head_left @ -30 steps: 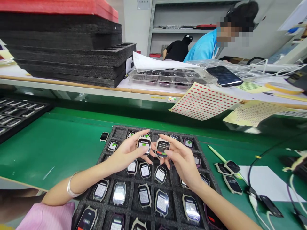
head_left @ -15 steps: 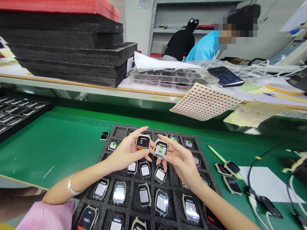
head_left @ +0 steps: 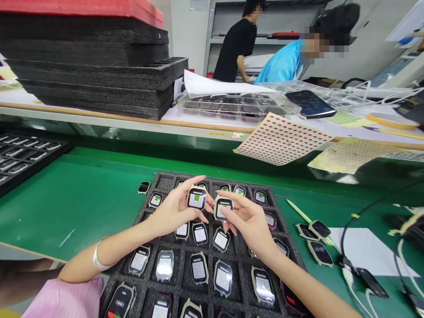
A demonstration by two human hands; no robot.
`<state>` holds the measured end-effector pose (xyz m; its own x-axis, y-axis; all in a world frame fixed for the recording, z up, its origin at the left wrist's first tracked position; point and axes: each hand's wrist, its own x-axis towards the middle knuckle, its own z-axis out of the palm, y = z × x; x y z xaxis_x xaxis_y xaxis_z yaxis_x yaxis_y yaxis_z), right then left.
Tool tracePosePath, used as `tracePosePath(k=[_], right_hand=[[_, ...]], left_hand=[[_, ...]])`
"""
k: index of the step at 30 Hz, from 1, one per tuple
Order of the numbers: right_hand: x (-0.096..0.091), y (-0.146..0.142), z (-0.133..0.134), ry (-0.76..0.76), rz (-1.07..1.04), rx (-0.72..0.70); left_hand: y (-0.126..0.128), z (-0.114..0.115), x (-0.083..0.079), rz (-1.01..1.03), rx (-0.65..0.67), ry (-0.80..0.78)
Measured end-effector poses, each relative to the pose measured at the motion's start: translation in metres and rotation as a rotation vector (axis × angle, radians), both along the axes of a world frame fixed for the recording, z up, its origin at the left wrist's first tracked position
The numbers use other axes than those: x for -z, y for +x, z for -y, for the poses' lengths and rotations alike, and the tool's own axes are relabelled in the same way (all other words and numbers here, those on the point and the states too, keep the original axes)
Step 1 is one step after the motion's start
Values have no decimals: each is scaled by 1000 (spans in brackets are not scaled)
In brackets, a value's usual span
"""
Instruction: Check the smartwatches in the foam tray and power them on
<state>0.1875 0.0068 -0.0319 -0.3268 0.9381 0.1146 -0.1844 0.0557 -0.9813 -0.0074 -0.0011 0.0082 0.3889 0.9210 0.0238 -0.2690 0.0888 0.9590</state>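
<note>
My left hand (head_left: 180,205) is closed around the edges of a strapless smartwatch (head_left: 196,198), whose lit screen shows a white table with a green cell. Beside it, my right hand (head_left: 247,216) grips a second smartwatch (head_left: 222,203) with a similar lit screen, the thumb lying over its face. Both watches are held above a dark foam tray (head_left: 180,260) divided into compartments. Several more watches rest in it, among them one with a pale case (head_left: 198,268) and one with a purple case (head_left: 260,196). Most of their screens are lit.
A loose watch (head_left: 144,187) lies left of the tray. Right of it are a green pen (head_left: 300,212), several watches (head_left: 319,252), white paper (head_left: 367,251) and cables (head_left: 347,274). Foam trays (head_left: 99,70) are stacked on the shelf, near a phone (head_left: 311,104). Two people work behind.
The left watch's screen went from dark text with a red bar to a white and green table. My right thumb moved onto its watch's screen. The person in black behind has straightened up.
</note>
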Motion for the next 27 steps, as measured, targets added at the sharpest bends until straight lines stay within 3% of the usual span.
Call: tracePosePath(k=[7, 12, 17, 24, 27], right_hand=[[-2, 2, -1, -16, -123, -166], [-3, -2, 1, -34, -45, -112], [1, 2, -1, -25, -126, -146], [-3, -1, 2, -20, 12, 4], [0, 0, 1, -11, -7, -36]], left_hand=[[-1, 0, 0, -20, -25, -4], [-1, 0, -2, -33, -47, 5], [-1, -1, -2, -33, -49, 8], [0, 0, -2, -82, -44, 20], [1, -1, -1, -104, -60, 31]])
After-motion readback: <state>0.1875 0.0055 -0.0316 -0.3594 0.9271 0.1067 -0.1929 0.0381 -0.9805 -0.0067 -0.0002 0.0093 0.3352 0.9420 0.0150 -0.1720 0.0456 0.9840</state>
